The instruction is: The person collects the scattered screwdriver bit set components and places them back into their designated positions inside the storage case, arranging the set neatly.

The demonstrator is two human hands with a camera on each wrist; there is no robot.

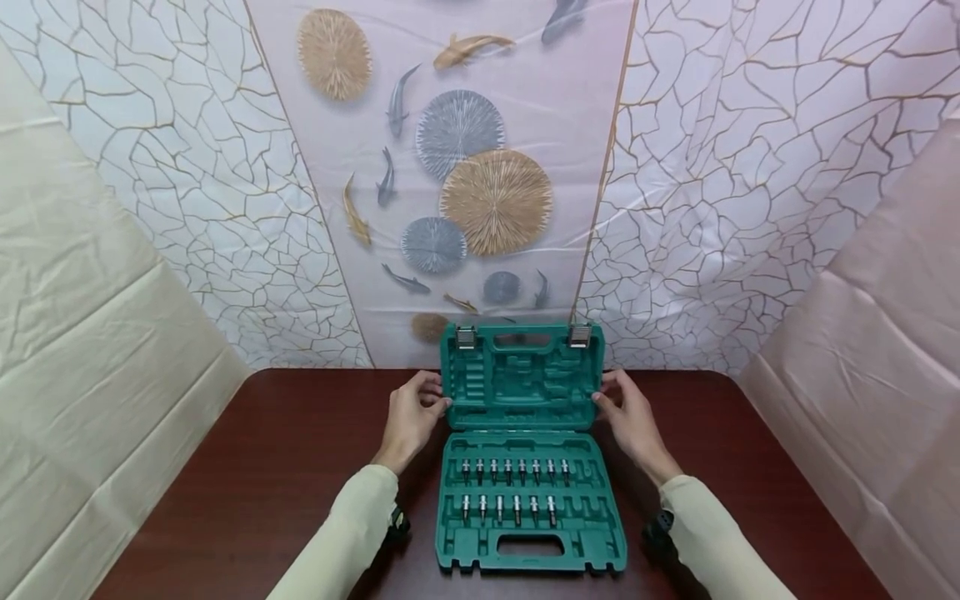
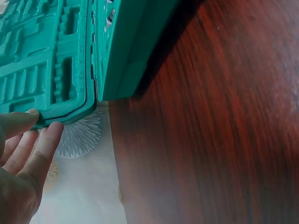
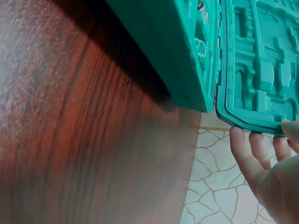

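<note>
A green plastic tool case stands unfolded in the head view, its lid raised at the back and its base flat on the table. Two rows of small metal bit sockets sit in the base, with some slots at the right of the front row vacant. My left hand pinches the lid's left edge, thumb on the inner side and fingers behind. At the opposite edge, my right hand holds the lid the same way. Both wrist views show the thumbs at the lid's rim.
The case rests on a dark reddish wooden table. Behind the lid hangs a patterned cloth with fish and round motifs. Plain beige cloth walls stand at both sides. Two metal latches sit on the lid's top edge.
</note>
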